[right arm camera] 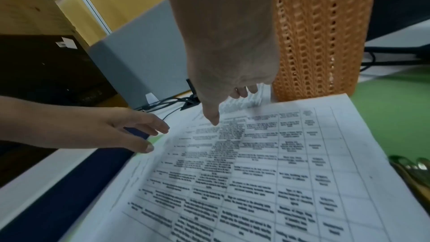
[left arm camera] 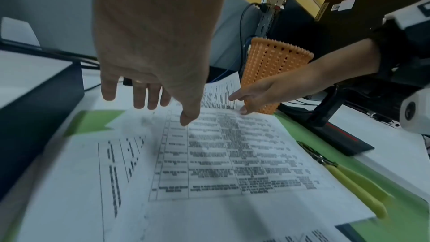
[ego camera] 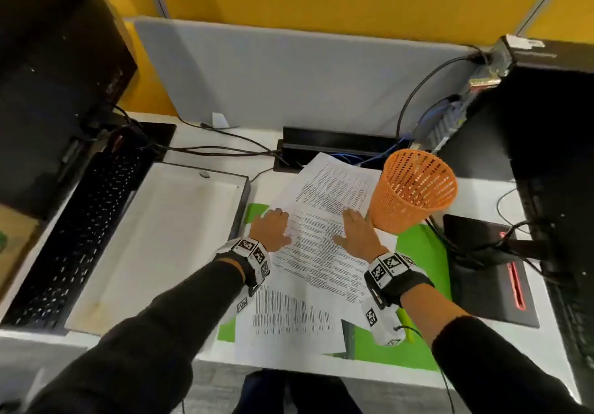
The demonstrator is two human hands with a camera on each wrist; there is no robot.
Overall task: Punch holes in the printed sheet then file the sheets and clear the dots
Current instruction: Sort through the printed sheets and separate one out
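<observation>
At the far left, a black keyboard [ego camera: 74, 221] lies slanted on the desk [ego camera: 475, 188], well clear of both hands, and beside it sits a white open box file [ego camera: 167, 230] whose dark right wall stands just left of the left hand [ego camera: 271, 227].

That hand reaches forward from a dark sleeve [ego camera: 180, 311], palm down, fingers straight and slightly spread, thumb angled inward toward the printed sheet [ego camera: 318, 253]. It grips nothing; the left wrist view shows the fingers [left arm camera: 142, 97] over the sheet's far left corner, though whether they press the paper or float just above it cannot be told. Under the hand, a corner of the green folder [ego camera: 418, 253] shows past the paper edge.

The printed sheet, covered in table text, lies between the two hands, on top of other loose sheets [ego camera: 337, 182] that fan out beyond the fingertips and toward the person's body.

The right hand [ego camera: 358, 230] mirrors the left: palm down, fingers extended forward, thumb pointing left across the text, holding nothing. In the right wrist view its thumb tip meets the sheet, with the remaining fingers reaching past the sheet's far edge.

Just right of this hand's fingertips stands an upright orange mesh basket [ego camera: 414, 195], close to the little-finger side. Nearer the right wrist, yellow-handled pliers [left arm camera: 356, 185] rest on the green folder beside the paper's right edge. Farther right lies a black monitor base [ego camera: 488, 269].
</observation>
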